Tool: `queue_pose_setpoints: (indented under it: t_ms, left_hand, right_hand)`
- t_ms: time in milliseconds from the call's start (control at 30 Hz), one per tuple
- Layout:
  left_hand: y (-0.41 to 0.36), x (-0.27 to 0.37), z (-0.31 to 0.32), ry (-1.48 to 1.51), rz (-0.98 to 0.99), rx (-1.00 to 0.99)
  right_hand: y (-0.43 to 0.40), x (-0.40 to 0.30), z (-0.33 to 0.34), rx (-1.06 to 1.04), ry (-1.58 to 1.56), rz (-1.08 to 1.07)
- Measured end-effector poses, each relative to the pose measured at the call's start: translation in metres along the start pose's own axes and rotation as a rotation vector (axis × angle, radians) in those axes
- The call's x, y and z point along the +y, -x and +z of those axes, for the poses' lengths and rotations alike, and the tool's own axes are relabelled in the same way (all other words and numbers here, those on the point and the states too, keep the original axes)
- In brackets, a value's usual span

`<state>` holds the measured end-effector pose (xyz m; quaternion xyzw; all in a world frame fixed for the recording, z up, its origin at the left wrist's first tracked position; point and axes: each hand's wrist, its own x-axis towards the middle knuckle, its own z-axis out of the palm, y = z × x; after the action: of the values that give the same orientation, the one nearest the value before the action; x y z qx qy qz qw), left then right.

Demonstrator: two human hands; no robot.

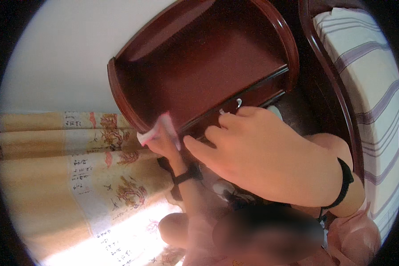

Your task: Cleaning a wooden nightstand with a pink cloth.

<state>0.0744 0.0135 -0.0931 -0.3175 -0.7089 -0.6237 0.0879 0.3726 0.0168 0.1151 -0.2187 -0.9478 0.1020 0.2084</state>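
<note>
A white cloth with pink edging [166, 125] is in my left hand [163, 144], against the front left corner of a dark red, glossy wooden nightstand [199, 73]. A dark band is around that wrist. My right hand [252, 149] is large in the foreground, back of the hand up, in front of the nightstand's drawer front. Its fingers are bent and spread a little, and its palm side is hidden. Close by its knuckles shows a shiny metal drawer handle [239, 102]; whether the fingers touch it cannot be told. A black band circles the right wrist.
A patterned yellow curtain [86, 159] hangs at the left, below a pale wall [69, 66]. On the right is a bed's dark wooden frame [335, 83] with a striped mattress cover [369, 83]. Blurred white and dark things lie on the floor under my arms.
</note>
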Motion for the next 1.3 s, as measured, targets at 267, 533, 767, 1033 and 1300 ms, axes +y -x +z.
queue_pose_setpoints:
  t_ms: [267, 533, 767, 1033, 1300]
  left_hand:
    - [-0.042, 0.026, 0.008, -0.356, 0.223, -0.093]
    - [-0.102, 0.039, 0.021, -0.609, 0.223, -0.191]
    - [-0.171, 0.040, 0.049, -0.747, 0.168, -0.377]
    - [-0.232, 0.025, 0.071, -0.797, 0.202, -0.535]
    - [-0.253, 0.030, 0.102, -0.914, 0.157, -0.503]
  right_hand:
    - [0.009, 0.013, -0.012, -0.169, 0.030, 0.017]
    - [0.002, 0.001, -0.022, -0.221, 0.001, -0.034]
    - [0.011, 0.009, -0.014, -0.161, 0.026, -0.037]
    - [0.010, 0.005, -0.013, -0.207, 0.033, -0.018]
    - [0.007, -0.003, -0.012, -0.315, 0.077, 0.051]
